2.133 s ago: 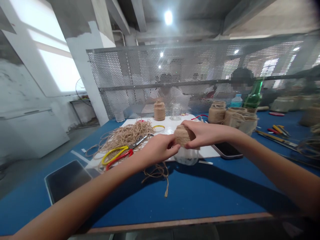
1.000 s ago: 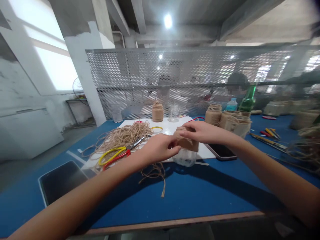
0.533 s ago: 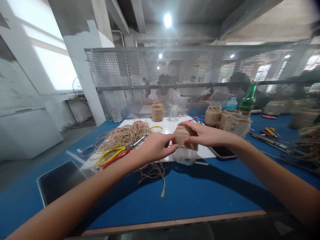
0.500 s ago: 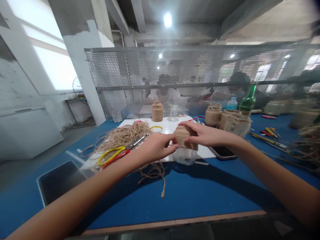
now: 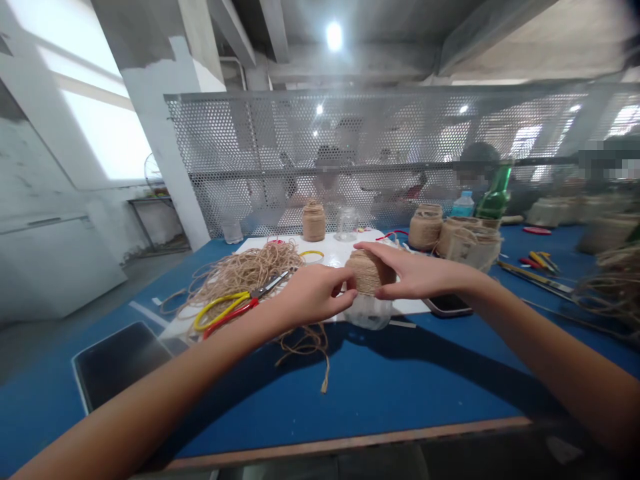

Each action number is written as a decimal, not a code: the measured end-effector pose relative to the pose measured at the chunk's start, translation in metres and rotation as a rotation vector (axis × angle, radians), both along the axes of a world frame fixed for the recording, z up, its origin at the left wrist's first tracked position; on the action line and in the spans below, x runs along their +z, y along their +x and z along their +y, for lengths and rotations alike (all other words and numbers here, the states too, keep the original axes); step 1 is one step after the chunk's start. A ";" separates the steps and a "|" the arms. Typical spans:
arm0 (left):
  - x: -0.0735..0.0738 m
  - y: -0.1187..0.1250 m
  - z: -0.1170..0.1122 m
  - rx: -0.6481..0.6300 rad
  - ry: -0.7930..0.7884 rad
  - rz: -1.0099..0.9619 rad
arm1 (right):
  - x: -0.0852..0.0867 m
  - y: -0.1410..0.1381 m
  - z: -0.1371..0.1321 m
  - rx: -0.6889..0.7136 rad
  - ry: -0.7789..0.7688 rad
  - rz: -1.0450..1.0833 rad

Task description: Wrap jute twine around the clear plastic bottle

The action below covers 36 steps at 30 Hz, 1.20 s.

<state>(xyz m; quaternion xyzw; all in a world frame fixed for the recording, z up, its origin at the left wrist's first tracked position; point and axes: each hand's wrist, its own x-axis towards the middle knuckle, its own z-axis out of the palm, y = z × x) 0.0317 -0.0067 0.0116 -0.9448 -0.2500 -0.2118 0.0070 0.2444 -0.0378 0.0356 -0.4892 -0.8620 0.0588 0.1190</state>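
Observation:
A glass jar (image 5: 369,313) stands tilted on the table in front of me, its upper part wound with jute twine (image 5: 364,272) and its lower part bare. My right hand (image 5: 413,270) grips the wound part from the right, thumb in front and fingers over the top. At the jar's left side, my left hand (image 5: 320,293) is closed, its curled fingers pinching at the twine; the strand itself is mostly hidden. A loose heap of twine (image 5: 265,263) lies left of the jar. Scissors (image 5: 250,300) with yellow and red handles rest on its near side.
On the blue table (image 5: 300,420) lie a dark tablet-like panel (image 5: 120,363) and a phone (image 5: 450,305). Behind are a twine-wrapped jar (image 5: 314,223), a clear jar (image 5: 347,225), more wrapped jars (image 5: 426,227) and a green bottle (image 5: 496,193). A perforated metal screen (image 5: 280,147) stands at the back.
My right thumb and fingers have shifted slightly on the wrapped jar. My left hand stays beside it with the fingers a little more curled. The view has moved slightly.

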 end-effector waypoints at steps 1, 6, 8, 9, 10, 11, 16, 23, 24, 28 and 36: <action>0.000 0.000 0.000 0.000 0.002 0.000 | 0.000 0.000 0.000 0.000 0.003 -0.006; -0.001 0.001 0.000 0.003 0.023 0.013 | -0.001 -0.002 0.000 -0.005 0.011 0.000; -0.002 0.001 0.001 0.009 0.029 0.016 | -0.002 -0.003 0.000 -0.005 0.023 0.014; -0.002 0.001 0.001 0.011 0.033 0.017 | -0.003 -0.003 0.001 -0.005 0.034 0.021; -0.003 0.001 0.001 0.014 0.037 0.017 | -0.005 -0.003 0.001 -0.004 0.048 0.028; -0.003 0.001 0.002 0.016 0.041 0.017 | -0.006 -0.003 0.001 -0.003 0.066 0.034; -0.004 0.001 0.002 0.021 0.055 0.027 | -0.015 -0.009 0.001 -0.027 0.167 0.082; -0.003 0.002 0.000 0.053 0.066 0.059 | -0.026 -0.017 0.002 -0.080 0.230 0.183; -0.003 0.002 0.000 0.054 0.067 0.064 | -0.027 -0.017 0.001 -0.077 0.232 0.193; -0.002 0.003 0.000 0.059 0.082 0.074 | -0.027 -0.015 -0.002 -0.076 0.219 0.206; -0.001 0.003 0.003 0.076 0.099 0.097 | -0.018 -0.007 0.000 -0.018 0.067 0.202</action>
